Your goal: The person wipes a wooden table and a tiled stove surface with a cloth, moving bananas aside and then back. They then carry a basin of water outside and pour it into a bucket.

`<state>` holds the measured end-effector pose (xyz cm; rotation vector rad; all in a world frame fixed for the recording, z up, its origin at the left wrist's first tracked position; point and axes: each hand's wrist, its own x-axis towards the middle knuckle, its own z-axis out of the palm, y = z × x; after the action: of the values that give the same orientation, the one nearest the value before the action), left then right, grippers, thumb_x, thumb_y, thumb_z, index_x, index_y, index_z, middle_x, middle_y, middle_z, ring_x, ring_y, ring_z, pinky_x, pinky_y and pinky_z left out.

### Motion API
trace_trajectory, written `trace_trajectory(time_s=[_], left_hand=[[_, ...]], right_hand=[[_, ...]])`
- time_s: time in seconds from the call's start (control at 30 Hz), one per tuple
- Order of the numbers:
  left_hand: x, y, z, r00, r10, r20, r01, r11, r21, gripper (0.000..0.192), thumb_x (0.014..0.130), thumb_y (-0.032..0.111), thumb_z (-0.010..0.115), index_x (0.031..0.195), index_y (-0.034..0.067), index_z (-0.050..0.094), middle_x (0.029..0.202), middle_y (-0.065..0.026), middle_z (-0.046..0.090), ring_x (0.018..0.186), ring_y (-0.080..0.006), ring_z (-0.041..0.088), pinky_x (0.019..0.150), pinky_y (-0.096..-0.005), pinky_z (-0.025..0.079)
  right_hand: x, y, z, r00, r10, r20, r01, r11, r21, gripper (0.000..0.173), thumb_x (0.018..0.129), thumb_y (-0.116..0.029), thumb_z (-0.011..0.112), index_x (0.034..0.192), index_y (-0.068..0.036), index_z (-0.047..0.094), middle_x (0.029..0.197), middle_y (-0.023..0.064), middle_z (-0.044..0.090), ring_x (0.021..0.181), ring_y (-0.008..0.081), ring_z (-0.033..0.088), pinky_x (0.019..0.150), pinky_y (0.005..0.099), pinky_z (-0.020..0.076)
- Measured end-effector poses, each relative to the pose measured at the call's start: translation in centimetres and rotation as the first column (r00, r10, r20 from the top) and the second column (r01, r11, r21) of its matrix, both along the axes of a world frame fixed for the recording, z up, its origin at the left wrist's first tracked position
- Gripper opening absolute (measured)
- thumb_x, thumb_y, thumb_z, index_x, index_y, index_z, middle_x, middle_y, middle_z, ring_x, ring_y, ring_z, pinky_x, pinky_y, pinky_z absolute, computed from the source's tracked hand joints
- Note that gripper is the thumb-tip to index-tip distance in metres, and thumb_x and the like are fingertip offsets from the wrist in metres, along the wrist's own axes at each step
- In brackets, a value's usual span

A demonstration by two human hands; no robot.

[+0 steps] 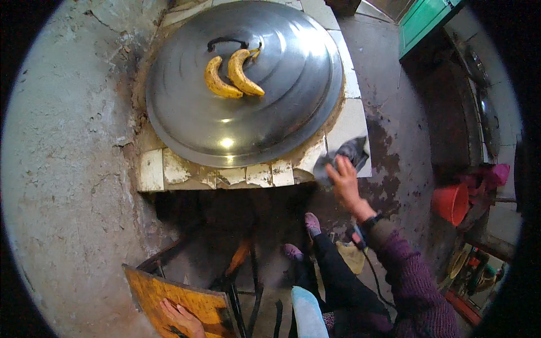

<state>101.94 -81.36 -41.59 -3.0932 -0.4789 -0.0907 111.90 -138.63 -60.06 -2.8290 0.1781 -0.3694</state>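
Note:
My right hand (345, 181) presses a dark grey cloth (354, 153) onto the front right corner of a tiled stove top (346, 122). A large round metal lid (181, 105) covers most of that top. On the lid lie two bananas, one (215, 80) left of the other (241, 74), close to a dark curved handle (228, 41). My left hand (181, 314) rests flat, fingers extended, on a worn wooden board (156, 291) at the bottom left.
A rough plastered wall (72, 148) borders the stove on the left. Dark metal legs (236, 300) stand beside the board. At the right are a red plastic bucket (451, 203), a green cabinet door (424, 25) and a second tiled counter. A black cable (374, 274) hangs near my legs.

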Motion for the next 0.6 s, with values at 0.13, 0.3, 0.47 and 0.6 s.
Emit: trace_trajectory(time_s=[0.13, 0.3, 0.47, 0.6], left_hand=[[-0.1, 0.4, -0.2, 0.998, -0.054, 0.022, 0.053, 0.997, 0.058, 0.044, 0.097, 0.029, 0.033, 0.132, 0.002, 0.039, 0.138, -0.0220, 0.032, 0.127, -0.0360, 0.031, 0.105, -0.0465, 0.023], [-0.4, 0.7, -0.4, 0.999, -0.046, 0.017, 0.045, 0.998, 0.051, 0.044, 0.097, 0.027, 0.034, 0.132, 0.001, 0.039, 0.137, -0.0233, 0.033, 0.126, -0.0370, 0.032, 0.105, -0.0462, 0.024], [-0.1, 0.5, -0.2, 0.998, -0.061, 0.023, 0.060, 0.997, 0.056, 0.044, 0.097, 0.027, 0.034, 0.132, 0.001, 0.039, 0.137, -0.0234, 0.033, 0.125, -0.0372, 0.032, 0.105, -0.0455, 0.024], [-0.2, 0.2, -0.1, 0.996, -0.071, 0.047, 0.070, 0.997, 0.014, 0.044, 0.097, 0.027, 0.034, 0.131, 0.000, 0.039, 0.136, -0.0228, 0.035, 0.125, -0.0368, 0.033, 0.105, -0.0454, 0.024]], right_hand=[[-0.8, -0.8, 1.3, 0.990, 0.129, -0.054, -0.130, 0.991, -0.015, 0.048, 0.068, -0.001, 0.054, 0.114, -0.017, 0.058, 0.134, 0.0154, 0.040, 0.124, 0.0327, 0.037, 0.094, 0.0419, 0.0326], [3.9, -2.7, 0.8, 0.995, -0.096, -0.017, 0.097, 0.995, 0.014, 0.051, 0.066, 0.000, 0.055, 0.115, -0.013, 0.055, 0.131, 0.0174, 0.041, 0.123, 0.0354, 0.036, 0.093, 0.0445, 0.0336], [-1.1, -0.2, 1.4, 0.996, 0.059, -0.060, -0.057, 0.998, 0.034, 0.050, 0.068, 0.001, 0.053, 0.115, -0.014, 0.057, 0.132, 0.0171, 0.041, 0.123, 0.0353, 0.037, 0.095, 0.0437, 0.0331], [-0.1, -4.3, 0.3, 1.000, -0.023, 0.004, 0.023, 0.999, -0.027, 0.039, 0.074, -0.001, 0.052, 0.111, -0.013, 0.056, 0.127, 0.0166, 0.046, 0.119, 0.0349, 0.043, 0.092, 0.0426, 0.0368]])
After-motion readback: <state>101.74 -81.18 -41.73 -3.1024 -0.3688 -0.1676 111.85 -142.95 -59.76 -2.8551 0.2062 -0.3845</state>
